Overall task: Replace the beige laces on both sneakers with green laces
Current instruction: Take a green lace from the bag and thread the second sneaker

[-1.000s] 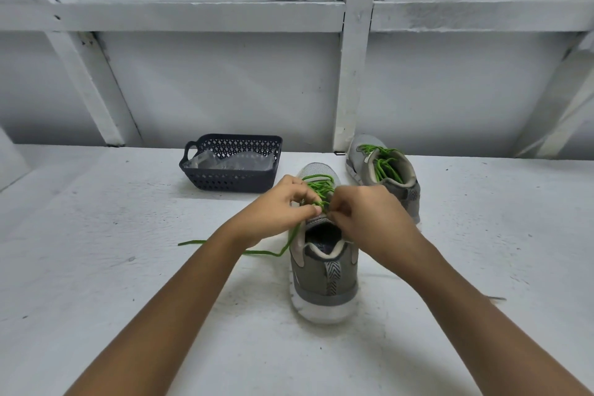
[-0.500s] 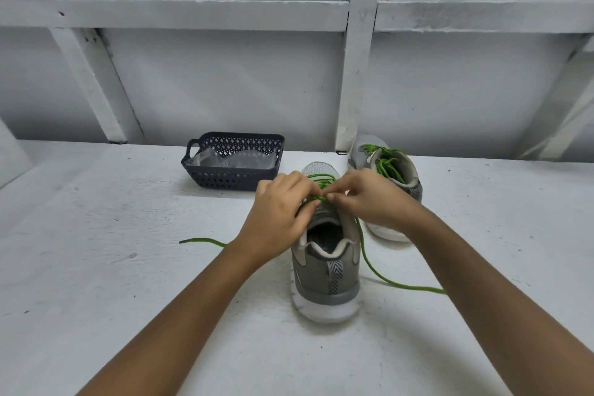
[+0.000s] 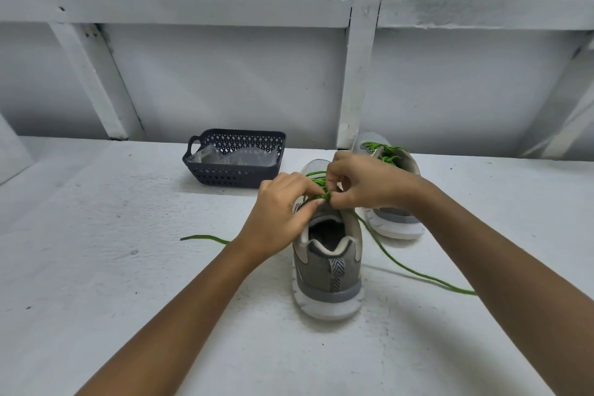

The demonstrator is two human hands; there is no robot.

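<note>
At frame centre, the left hand [image 3: 283, 212] and right hand [image 3: 363, 183] pinch the green lace [image 3: 324, 194] over the near sneaker [image 3: 328, 270], fingers clamped on it.

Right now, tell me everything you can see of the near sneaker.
The near sneaker stands upright on the white table, heel toward the camera and toe pointing away. It has a grey, fabric-looking upper, a pale collar lining, a striped heel pull tab and a thick white sole. A green lace is threaded through it. The left hand and right hand pinch the lace above the tongue, and its loose ends trail onto the table on either side.
</note>
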